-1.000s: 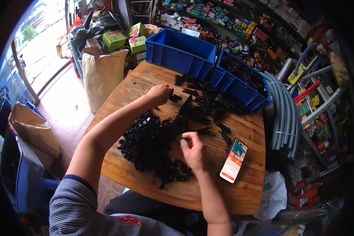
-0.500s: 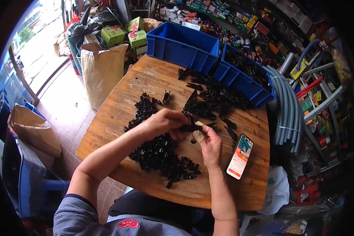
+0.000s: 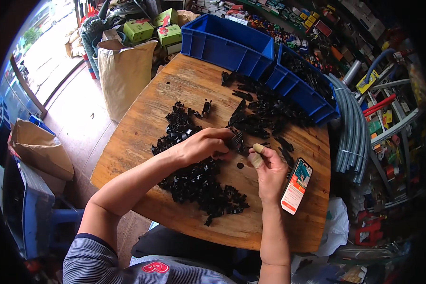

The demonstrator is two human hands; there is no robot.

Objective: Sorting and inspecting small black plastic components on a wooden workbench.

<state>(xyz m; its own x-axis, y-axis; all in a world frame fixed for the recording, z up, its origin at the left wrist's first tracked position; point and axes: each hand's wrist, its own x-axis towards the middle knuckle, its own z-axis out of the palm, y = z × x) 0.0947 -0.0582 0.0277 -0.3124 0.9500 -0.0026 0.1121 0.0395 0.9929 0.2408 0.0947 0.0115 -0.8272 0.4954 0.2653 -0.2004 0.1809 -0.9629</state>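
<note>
My left hand (image 3: 206, 144) reaches over the middle of the wooden table (image 3: 146, 102), its fingers closed on a small black plastic part (image 3: 237, 138). Just right of it is my right hand (image 3: 270, 173), with pale yellow coverings on the thumb and a finger. Its fingers are curled in toward each other; whether anything is between them I cannot make out. Below and left of the left hand spreads a pile of small black clip-like pieces (image 3: 199, 184). Longer black plastic parts (image 3: 255, 118) lie heaped beyond both hands. One dark round bit (image 3: 240, 165) rests between the hands.
Two blue bins stand along the far edge: one mostly bare inside (image 3: 227, 47), the other (image 3: 303, 90) holding black parts. A lit phone (image 3: 297, 186) lies right of my right hand. Paper sack (image 3: 125, 80), grey hose coil (image 3: 348, 128) and blue stool (image 3: 64, 217) surround the table.
My hands have drawn apart, the right one moving rightward. The black part they both touched before now stays in the left fingers. The whole view has shifted slightly.
</note>
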